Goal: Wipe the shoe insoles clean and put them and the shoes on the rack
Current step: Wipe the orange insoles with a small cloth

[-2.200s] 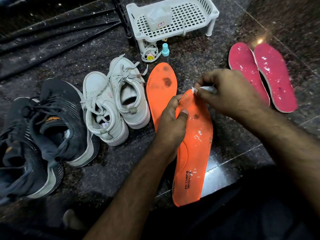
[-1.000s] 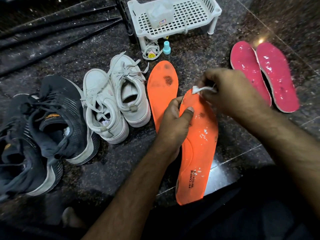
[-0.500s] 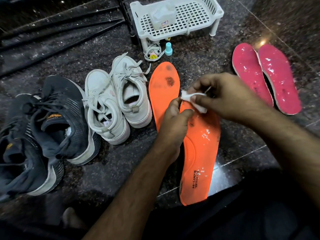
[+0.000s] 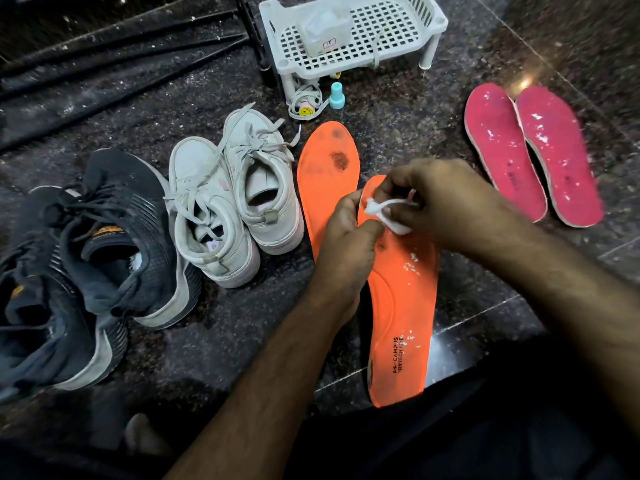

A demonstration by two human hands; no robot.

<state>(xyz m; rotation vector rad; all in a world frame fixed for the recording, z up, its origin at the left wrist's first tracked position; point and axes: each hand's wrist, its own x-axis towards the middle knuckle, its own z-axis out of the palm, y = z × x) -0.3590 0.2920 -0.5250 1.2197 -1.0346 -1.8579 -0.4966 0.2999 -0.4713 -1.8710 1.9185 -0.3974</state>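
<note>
**Insole wiping on the granite floor**

Dark speckled granite floor (image 4: 398, 109) carries everything. The left hand (image 4: 346, 244) grips the toe end of the smudged orange foam insole (image 4: 401, 306) (thumb on top), while the right hand (image 4: 446, 202) pinches a crumpled white wipe (image 4: 388, 213) against it. Beyond the grips stands the white perforated plastic rack (image 4: 353, 39); left of them sit the white lace-up sneakers (image 4: 232, 202).

L hand (image 4: 346, 244) gripping, R hand (image 4: 440, 202) pinching (fingers curled)
</note>
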